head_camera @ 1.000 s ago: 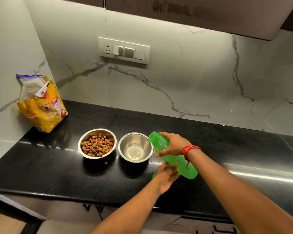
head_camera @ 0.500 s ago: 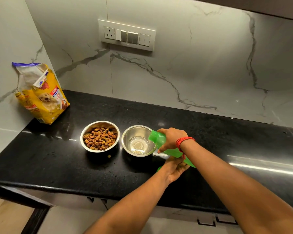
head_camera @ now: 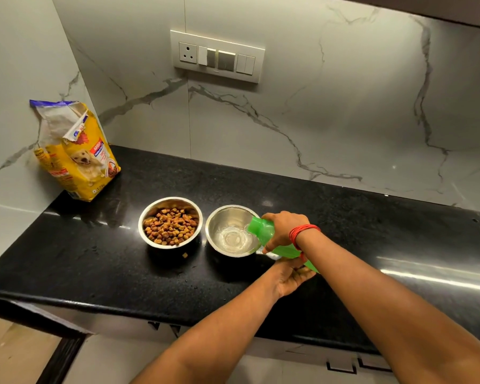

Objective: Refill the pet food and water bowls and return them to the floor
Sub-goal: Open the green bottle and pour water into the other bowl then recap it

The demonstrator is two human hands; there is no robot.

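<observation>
The right hand grips the tilted green bottle round its upper body, the left hand cups its lower end from beneath, and just past the right fingers sits the water bowl, the food bowl beyond it.

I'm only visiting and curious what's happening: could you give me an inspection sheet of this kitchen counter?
Surface: black stone counter, glossy; one stray kibble piece lies on it.
Job's things: steel food bowl full of kibble; steel water bowl partly filled; green bottle tipped over it.
Clutter: opened yellow dog food bag in the corner.
Grippers: right hand grips the bottle; left hand cups its lower end.
Cables: nothing seen.
Surroundings: marble-look wall, switch panel with socket.
</observation>
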